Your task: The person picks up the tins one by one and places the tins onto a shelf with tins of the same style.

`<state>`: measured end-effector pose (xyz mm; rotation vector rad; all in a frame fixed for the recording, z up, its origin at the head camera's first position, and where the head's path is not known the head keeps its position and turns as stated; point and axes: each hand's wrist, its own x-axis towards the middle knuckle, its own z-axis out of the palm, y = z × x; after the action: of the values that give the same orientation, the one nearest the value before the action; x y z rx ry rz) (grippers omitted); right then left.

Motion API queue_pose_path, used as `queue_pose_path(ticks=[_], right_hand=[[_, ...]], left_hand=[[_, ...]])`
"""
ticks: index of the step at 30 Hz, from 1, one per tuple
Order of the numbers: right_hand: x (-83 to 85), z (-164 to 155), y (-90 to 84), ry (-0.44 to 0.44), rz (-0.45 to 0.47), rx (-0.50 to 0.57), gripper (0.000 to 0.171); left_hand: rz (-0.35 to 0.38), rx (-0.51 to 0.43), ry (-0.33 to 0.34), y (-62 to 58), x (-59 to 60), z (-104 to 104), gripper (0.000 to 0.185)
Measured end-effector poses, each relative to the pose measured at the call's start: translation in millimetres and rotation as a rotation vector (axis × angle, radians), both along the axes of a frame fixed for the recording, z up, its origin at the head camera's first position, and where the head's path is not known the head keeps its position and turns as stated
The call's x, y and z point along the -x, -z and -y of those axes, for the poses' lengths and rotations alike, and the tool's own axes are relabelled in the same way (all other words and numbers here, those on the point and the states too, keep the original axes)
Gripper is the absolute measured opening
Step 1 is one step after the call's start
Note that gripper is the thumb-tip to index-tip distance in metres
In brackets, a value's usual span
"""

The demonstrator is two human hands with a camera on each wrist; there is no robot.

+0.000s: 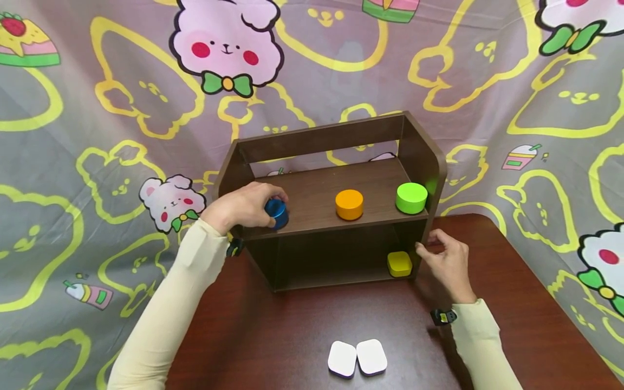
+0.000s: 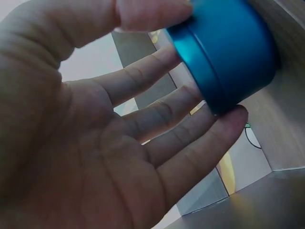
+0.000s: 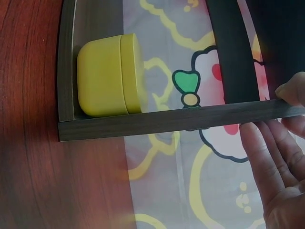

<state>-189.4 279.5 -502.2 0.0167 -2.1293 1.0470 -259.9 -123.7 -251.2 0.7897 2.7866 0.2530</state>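
At the left end of a dark brown two-tier shelf (image 1: 312,216), my left hand (image 1: 244,206) holds a round blue tin (image 1: 278,214). In the left wrist view, the thumb lies on one side of the blue tin (image 2: 233,52) and fingertips reach the other, with its base against the shelf board. My right hand (image 1: 450,262) grips the shelf's right side panel; in the right wrist view the thumb is on the inner face and the fingers on the outer. Just inside that panel, a squarish yellow tin (image 3: 102,78) sits on the lower tier.
On the upper tier stand a round orange tin (image 1: 349,205) near the middle and a round green tin (image 1: 411,198) at the right. Two white squarish tins (image 1: 343,358) lie side by side on the reddish-brown table (image 1: 292,319) in front. A patterned cloth (image 1: 312,97) hangs behind.
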Motion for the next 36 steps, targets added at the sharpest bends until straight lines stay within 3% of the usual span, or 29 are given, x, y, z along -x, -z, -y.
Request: queue_pose_path(ticks=[11, 20, 28, 36], right_hand=[[0.3, 0, 0.4, 0.010, 0.002, -0.010, 0.016], [0.8, 1, -0.2, 0.019, -0.019, -0.012, 0.016], [1.4, 0, 0.8, 0.017, -0.034, -0.013, 0.015], [1.5, 0, 1.6, 0.005, -0.033, -0.004, 0.014]], left_hand=[[0.010, 0.000, -0.010, -0.3, 0.0, 2, 0.060], [-0.084, -0.081, 0.050, -0.9, -2.3, 2, 0.065], [-0.208, -0.191, 0.084, 0.4, -16.7, 5, 0.063], [-0.220, -0.307, 0.091, 7.5, -37.1, 8, 0.062]])
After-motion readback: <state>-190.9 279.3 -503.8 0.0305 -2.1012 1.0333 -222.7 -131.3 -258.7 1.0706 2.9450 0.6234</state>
